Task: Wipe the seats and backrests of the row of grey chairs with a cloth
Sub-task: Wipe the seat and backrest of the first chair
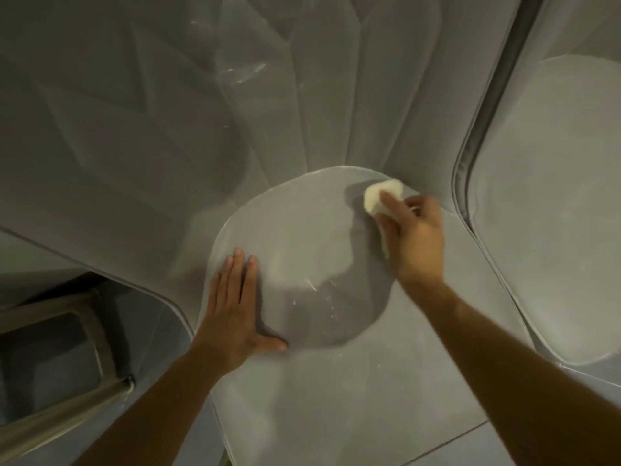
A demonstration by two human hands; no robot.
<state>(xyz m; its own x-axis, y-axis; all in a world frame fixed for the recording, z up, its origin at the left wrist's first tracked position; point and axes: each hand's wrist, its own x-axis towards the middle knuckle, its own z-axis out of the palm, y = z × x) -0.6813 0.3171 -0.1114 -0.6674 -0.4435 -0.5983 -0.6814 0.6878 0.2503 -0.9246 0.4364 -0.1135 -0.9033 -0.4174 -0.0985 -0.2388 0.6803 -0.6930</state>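
Dim, warm-grey light, low contrast. Light came from above and behind: big dark round shadow fell on seat (pixel 285 223), smaller one left of cloth (pixel 373 196). Pale sheen mid-seat. Whole frame soft, grainy. Strong wide-angle bend at edges; corners darker.

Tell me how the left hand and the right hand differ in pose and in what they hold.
The left hand lies flat, fingers straight, on the grey seat; the right hand curls its fingers round a pale cloth. The left hand holds nothing; the right hand holds the cloth near the seat's far edge. Both are at the same seat.
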